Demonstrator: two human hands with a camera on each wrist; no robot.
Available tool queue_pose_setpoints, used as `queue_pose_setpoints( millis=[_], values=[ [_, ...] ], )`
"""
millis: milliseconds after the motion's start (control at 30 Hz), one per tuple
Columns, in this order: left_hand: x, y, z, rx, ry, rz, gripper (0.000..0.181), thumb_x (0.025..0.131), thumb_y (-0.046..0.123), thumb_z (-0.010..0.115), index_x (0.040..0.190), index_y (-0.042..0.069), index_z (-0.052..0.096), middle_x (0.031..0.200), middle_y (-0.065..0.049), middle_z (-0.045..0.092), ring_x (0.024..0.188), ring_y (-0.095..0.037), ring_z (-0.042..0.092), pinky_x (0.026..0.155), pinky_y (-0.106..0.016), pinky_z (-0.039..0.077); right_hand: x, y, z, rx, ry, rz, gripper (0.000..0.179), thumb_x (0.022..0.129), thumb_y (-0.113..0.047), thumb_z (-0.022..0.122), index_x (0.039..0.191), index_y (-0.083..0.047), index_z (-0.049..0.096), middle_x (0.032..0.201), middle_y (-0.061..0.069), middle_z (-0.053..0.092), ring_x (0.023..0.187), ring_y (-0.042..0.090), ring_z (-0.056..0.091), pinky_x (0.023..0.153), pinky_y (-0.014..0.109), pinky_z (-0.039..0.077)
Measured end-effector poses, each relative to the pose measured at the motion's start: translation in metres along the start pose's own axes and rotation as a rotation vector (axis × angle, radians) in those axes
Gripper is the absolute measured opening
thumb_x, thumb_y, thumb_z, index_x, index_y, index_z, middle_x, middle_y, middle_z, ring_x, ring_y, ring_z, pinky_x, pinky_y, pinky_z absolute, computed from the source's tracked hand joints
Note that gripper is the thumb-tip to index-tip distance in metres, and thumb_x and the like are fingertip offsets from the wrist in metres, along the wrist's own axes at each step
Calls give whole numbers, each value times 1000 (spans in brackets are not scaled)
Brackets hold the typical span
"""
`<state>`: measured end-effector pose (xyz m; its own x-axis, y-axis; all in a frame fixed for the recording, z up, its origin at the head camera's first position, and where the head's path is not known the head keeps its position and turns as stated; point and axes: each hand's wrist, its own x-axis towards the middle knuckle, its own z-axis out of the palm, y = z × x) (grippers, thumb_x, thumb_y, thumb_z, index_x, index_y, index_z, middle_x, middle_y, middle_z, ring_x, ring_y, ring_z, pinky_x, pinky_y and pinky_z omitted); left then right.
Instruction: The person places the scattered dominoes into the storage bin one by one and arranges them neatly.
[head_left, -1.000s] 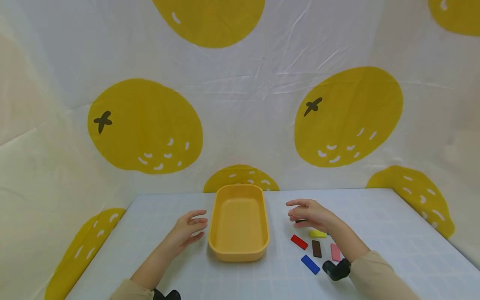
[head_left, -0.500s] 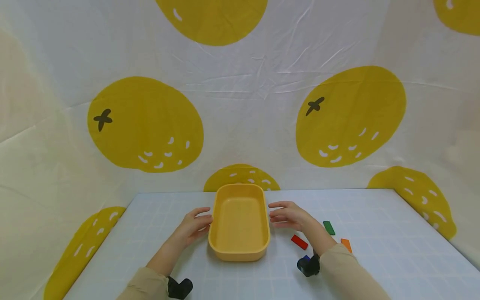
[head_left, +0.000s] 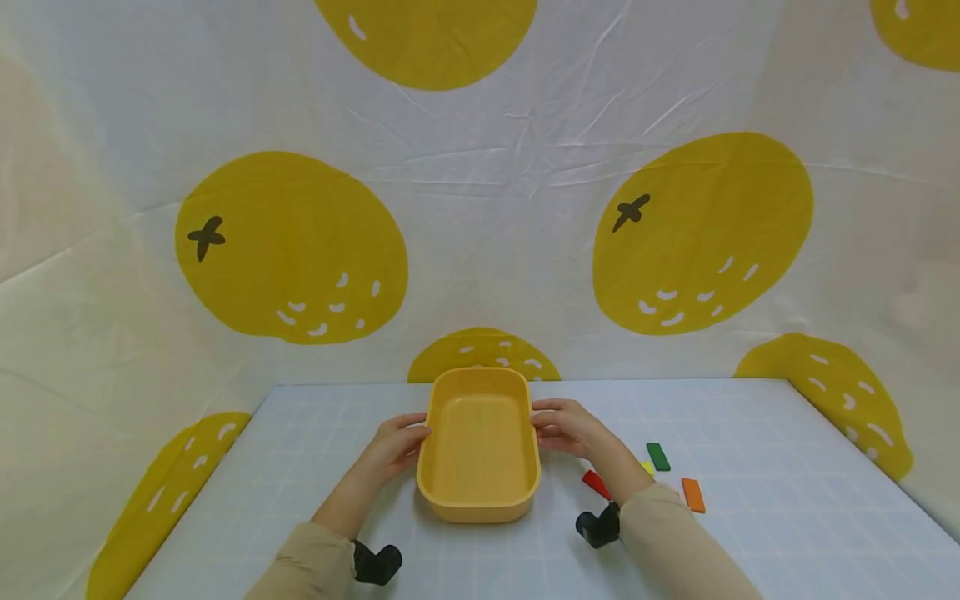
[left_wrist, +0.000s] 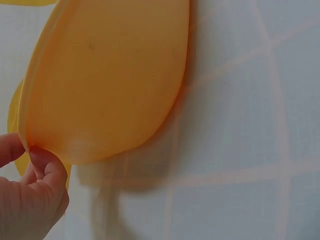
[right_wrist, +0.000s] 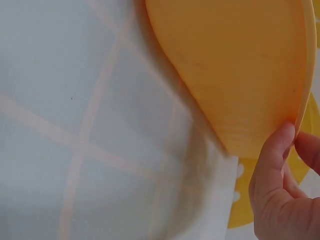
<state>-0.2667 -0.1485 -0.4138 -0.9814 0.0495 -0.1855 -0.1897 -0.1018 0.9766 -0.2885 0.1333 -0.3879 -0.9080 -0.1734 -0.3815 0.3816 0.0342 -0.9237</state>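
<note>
Yellow plastic makes up the tray (head_left: 480,500), an oblong dish with rounded corners standing in the middle of the table (head_left: 750,533), its long axis running from the near edge toward the far cloth wall and its open side facing up. Nothing lies inside it.

On the left long side, the left hand (head_left: 393,446) holds the tray's rim, thumb on top and fingers curled against the outer wall; the left wrist view shows a fingertip (left_wrist: 47,167) pressed against the rim's edge. On the right long side, the right hand (head_left: 566,427) grips the rim opposite in the same way, and the right wrist view shows a finger (right_wrist: 275,160) laid against the outer wall with another behind the lip. Both hands sit near the far half of the tray.

Right of the tray, small flat blocks lie on the table: a red block (head_left: 596,483) close to the right forearm, a green block (head_left: 658,456) farther right, an orange block (head_left: 693,494) nearer and rightmost, and a sliver of a yellow block (head_left: 648,467) peeking out beside the sleeve.

White cloth printed with large yellow lemons (head_left: 292,250) hangs behind and around the table.
</note>
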Motion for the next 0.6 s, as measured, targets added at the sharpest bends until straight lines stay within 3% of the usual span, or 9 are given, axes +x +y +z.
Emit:
queue_pose_setpoints(
  millis=[100,267,500,600],
  values=[
    [1,2,5,-28,45,-37,44,90,1,55,129,-15,42,78,-1,62,66,-6,55,59,-20,50,1,0,3,16,4,-11,44,89,-2,57,131,5,45,78,8,61,62,15,59,63,26,54],
    [5,2,5,-76,66,-73,41,91,1,53,128,-13,44,80,-1,59,66,-7,53,58,-17,47,2,0,5,2,11,-12,45,89,-1,57,132,4,45,80,8,60,62,15,57,63,26,53],
    [11,-1,8,-179,83,-70,39,92,-3,49,128,-14,43,83,-4,57,73,-12,52,63,-19,47,5,1,3,5,25,15,44,89,-3,57,131,0,47,83,10,58,62,16,56,63,25,53],
    [12,-2,8,-183,85,-65,39,91,-3,49,128,-14,43,86,-6,56,74,-12,52,64,-20,48,6,2,3,9,27,18,43,89,-4,57,131,-2,47,85,10,58,62,16,56,63,25,53]
  ],
)
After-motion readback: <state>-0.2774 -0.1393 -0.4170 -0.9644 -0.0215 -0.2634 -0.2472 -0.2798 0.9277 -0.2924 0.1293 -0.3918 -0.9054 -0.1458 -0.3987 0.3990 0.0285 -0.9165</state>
